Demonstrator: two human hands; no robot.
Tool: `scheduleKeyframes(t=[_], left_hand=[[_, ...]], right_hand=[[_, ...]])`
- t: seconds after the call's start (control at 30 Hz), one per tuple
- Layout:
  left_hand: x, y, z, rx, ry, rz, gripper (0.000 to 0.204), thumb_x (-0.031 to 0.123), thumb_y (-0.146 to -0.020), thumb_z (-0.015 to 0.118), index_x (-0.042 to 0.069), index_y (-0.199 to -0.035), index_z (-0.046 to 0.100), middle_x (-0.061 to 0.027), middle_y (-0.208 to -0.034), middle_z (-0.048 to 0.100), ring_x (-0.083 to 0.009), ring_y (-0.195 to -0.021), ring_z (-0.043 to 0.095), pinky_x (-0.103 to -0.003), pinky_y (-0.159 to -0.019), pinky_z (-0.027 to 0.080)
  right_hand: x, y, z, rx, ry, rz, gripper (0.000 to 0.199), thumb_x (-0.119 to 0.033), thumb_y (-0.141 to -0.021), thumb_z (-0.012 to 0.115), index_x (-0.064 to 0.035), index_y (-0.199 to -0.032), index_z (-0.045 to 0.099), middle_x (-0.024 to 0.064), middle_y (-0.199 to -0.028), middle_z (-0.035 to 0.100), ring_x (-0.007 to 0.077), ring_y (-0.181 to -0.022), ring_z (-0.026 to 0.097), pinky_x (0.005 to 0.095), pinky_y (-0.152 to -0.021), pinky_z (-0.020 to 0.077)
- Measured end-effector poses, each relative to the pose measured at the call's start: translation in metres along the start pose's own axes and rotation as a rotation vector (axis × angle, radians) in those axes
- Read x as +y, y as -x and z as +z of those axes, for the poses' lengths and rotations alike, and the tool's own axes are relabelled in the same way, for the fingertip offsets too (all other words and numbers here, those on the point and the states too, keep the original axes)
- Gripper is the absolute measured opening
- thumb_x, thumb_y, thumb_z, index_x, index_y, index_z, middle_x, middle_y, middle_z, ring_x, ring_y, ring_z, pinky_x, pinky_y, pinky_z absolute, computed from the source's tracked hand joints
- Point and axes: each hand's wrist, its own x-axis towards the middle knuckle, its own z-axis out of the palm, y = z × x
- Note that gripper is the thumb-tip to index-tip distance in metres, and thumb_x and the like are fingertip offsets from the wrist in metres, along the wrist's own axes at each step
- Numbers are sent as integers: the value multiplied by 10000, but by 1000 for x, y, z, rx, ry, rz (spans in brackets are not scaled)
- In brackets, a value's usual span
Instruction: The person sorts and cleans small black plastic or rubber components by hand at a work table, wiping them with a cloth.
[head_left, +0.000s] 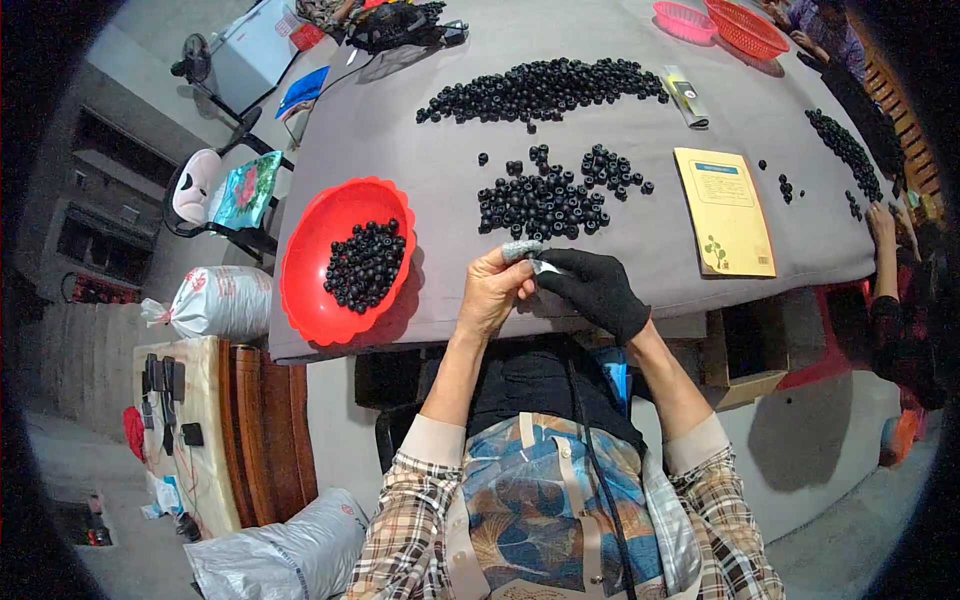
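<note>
My left hand (487, 292) is bare apart from a grey covering on one fingertip. It meets my right hand (598, 292), in a black glove with something white at its fingertips, at the table's near edge. Both hands are closed in a pinch, and whatever lies between the fingers is too small and hidden to name. Just beyond them spreads a pile of small round black pieces (545, 207), several showing a hole. To the left stands a red scalloped bowl (303, 295) with more black pieces (362, 268) in it.
A long heap of black pieces (540, 92) lies farther back on the grey-covered table (440, 165). Right of it are a small clear-and-yellow packet (686, 98) and a yellow booklet (725, 213). Another person's hand (883, 228) is at the right edge. Baskets (745, 30) stand far right.
</note>
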Motion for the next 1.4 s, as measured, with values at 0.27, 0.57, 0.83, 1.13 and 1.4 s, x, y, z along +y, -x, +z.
scheduleKeyframes(t=[0.27, 0.57, 0.83, 1.13, 1.4], left_hand=[[-1, -1, 0, -4, 49, 9, 144, 14, -816, 602, -1, -959, 614, -27, -721, 603, -59, -559, 554, -146, -476, 442], [-1, -1, 2, -3, 123, 9, 151, 41, -811, 621, 9, -958, 616, -31, -759, 619, -58, -552, 542, -149, -472, 425], [0, -1, 4, 0, 121, 5, 148, 57, -807, 630, 16, -949, 620, -24, -762, 622, -54, -543, 531, -148, -468, 415], [-2, -1, 3, -9, 105, 11, 152, 70, -821, 618, 12, -961, 622, -14, -757, 618, -44, -520, 507, -145, -460, 403], [-2, -1, 4, -31, 120, 0, 169, 66, -824, 611, 6, -982, 621, -15, -775, 620, -38, -514, 493, -145, -458, 399]], right_hand=[[-1, 1, 3, -3, 23, 0, 268, -229, -841, 580, -77, -1057, 621, 121, -923, 651, 204, -815, 643, 296, -705, 497], [5, 2, 8, 30, 76, -61, 242, -234, -856, 553, -85, -1035, 620, 112, -909, 646, 220, -783, 641, 307, -675, 494], [9, 1, 10, 47, 129, -170, 256, -255, -862, 542, -92, -1046, 613, 115, -907, 641, 243, -795, 637, 314, -669, 493], [4, -1, 10, 30, 166, -89, 255, -275, -873, 517, -95, -1024, 616, 112, -885, 637, 247, -762, 637, 319, -645, 490], [4, -1, 10, 21, 308, -128, 243, -189, -853, 545, -48, -1040, 610, 117, -914, 646, 206, -792, 638, 294, -698, 487]])
